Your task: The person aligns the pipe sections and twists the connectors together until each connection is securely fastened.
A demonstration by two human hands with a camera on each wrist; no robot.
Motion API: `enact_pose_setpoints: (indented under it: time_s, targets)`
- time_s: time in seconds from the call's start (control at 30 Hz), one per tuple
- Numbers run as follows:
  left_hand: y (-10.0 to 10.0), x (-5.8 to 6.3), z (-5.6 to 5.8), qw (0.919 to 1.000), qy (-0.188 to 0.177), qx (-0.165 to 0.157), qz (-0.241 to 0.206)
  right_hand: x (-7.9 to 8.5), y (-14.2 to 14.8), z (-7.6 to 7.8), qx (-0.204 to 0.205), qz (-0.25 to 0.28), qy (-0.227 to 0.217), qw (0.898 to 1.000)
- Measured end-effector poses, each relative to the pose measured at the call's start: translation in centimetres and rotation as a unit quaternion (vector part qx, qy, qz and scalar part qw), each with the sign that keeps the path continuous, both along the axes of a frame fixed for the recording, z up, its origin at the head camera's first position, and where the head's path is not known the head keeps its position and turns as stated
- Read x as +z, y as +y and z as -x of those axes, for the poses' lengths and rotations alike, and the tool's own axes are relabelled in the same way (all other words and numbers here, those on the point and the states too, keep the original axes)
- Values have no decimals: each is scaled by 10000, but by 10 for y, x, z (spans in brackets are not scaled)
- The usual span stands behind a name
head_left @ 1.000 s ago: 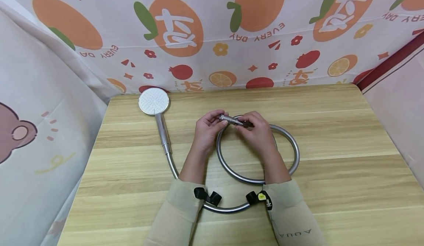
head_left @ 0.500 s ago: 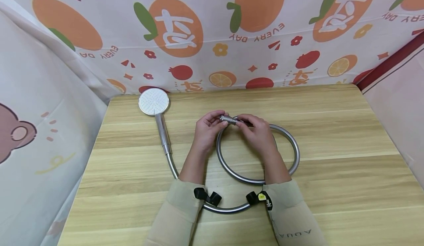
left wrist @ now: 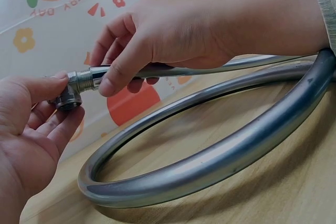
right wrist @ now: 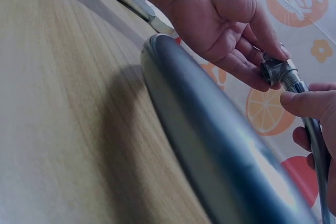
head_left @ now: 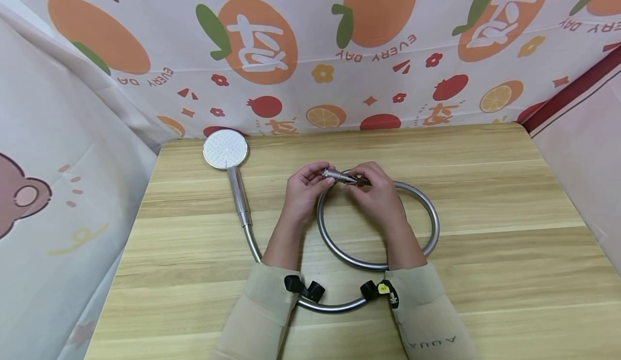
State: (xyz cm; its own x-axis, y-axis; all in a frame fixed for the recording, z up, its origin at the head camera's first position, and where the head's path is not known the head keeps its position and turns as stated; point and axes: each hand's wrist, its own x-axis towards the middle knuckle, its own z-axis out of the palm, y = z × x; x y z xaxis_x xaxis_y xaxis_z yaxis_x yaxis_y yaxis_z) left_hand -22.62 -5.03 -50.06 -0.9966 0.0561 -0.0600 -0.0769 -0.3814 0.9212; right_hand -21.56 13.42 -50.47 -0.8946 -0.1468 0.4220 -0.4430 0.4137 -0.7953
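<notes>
Beside the pale curtain [head_left: 97, 133] at left, the shower head [head_left: 225, 148] lies on my wood-grain bench [head_left: 509, 198]. Before the fruit-print cloth [head_left: 349, 90], my left fingers [left wrist: 68, 124] pinch a metal fitting [left wrist: 65, 97], my right fingers [left wrist: 107, 38] the adjoining hose [left wrist: 226, 163] end.

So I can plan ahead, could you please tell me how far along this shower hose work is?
Done: the shower head is joined to its metal hose. In hand: the left hand holds an angled metal fitting, the right hand grips the hose end against it. Remaining: probably tightening, since threads apparently show between them.
</notes>
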Motion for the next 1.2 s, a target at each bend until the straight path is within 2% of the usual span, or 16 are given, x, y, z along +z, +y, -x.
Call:
enact_pose_setpoints:
  time_s: [0.57,0.83,1.03,1.2]
  targets:
    - [-2,-4,1,9996,73,-175,204,1,2,-2,-323,-669,-101,9972]
    - [-2,-5,0,9994,95,-163,307,-1,1,-2,-291,-410,-67,9987]
    - [-2,-6,1,9996,81,-106,231,-4,1,-1,29,86,181,9998]
    - [-1,-8,1,9997,116,-101,209,-6,1,0,26,64,230,9997]
